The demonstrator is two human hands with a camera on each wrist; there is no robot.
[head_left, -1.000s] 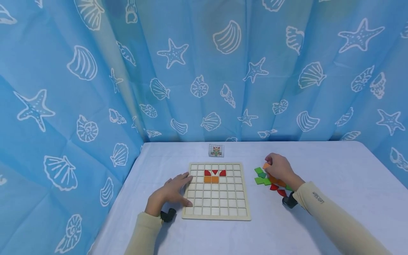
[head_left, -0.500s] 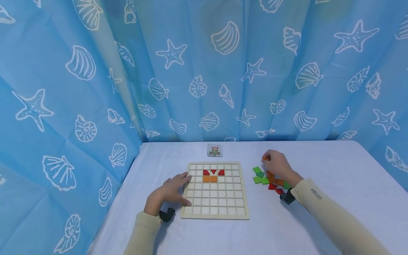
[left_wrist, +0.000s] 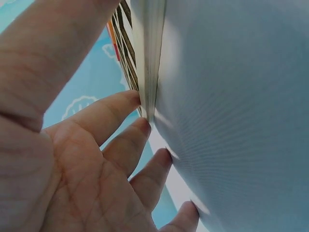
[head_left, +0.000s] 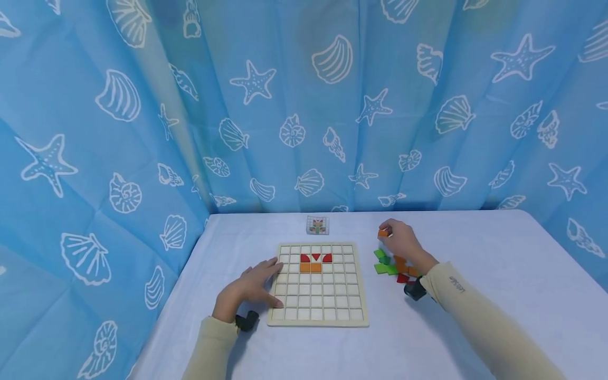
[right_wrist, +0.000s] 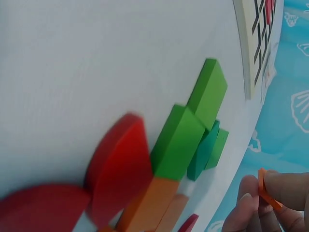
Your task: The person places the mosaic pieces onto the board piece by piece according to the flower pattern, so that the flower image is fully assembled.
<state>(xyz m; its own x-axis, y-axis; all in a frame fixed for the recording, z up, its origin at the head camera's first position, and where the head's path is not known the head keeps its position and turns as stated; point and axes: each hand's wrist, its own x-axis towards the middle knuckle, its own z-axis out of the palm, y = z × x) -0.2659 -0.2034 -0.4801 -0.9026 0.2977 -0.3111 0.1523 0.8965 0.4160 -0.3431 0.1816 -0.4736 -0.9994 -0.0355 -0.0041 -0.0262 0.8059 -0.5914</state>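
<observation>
At the left, a blue curtain (head_left: pixel 142 264) printed with white shells and starfish hung down beside the table and ran on behind it. A beige left sleeve (head_left: pixel 210 343) reached in from the bottom, with a small black camera (head_left: pixel 247 321) at the wrist. The left hand (head_left: pixel 250 287) lay with its fingers and thumb spread along the left edge of a pale wooden board (head_left: pixel 328 290), its thumb at the near part of that edge; in the left wrist view the fingertips next to the thumb touched the board's side. On the board's grid, in the second row from the far edge, stood two red rounded tiles (head_left: pixel 304 258) with a red triangle (head_left: pixel 315 257) between them, and just below the left one and the triangle sat two orange squares (head_left: pixel 311 268) side by side. Beyond the board lay a small picture card (head_left: pixel 317 225). Right of the board was a loose pile: green tiles (head_left: pixel 381 268), a teal tile (right_wrist: pixel 203 151), orange pieces (head_left: pixel 400 263) and red pieces (head_left: pixel 402 278), several touching. The right hand (head_left: pixel 402 241) pinched an orange tile (head_left: pixel 382 233) between thumb and fingers, beyond the pile and well apart from the grid. A beige right sleeve (head_left: pixel 480 311) stretched across the white-covered table (head_left: pixel 499 253).
</observation>
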